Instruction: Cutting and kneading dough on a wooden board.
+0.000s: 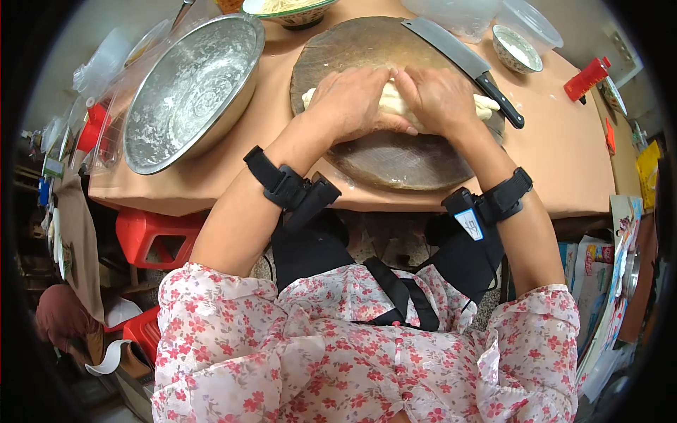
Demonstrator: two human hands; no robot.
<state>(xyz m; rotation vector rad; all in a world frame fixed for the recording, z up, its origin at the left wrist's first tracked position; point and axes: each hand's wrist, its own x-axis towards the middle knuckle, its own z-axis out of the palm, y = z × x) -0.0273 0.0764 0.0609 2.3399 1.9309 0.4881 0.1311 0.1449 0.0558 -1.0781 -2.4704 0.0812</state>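
A long pale roll of dough (393,103) lies across a round wooden chopping board (405,171). My left hand (355,102) closes over its left half, thumb pointing right along the near side. Beside it, my right hand (438,101) grips the right half, and the two hands nearly meet at the middle. Dough ends stick out past both hands, while most of the roll is hidden under my fingers. At the board's far right rests a cleaver (450,52) with a black handle, close to the dough's right end.
A large metal basin (190,95), dusted with flour, stands left of the board. Behind are a patterned bowl (289,13) of pale strands and a small bowl (517,49) with white powder. A red bottle (587,80) stands right. Below the table's left edge is a red stool (159,240).
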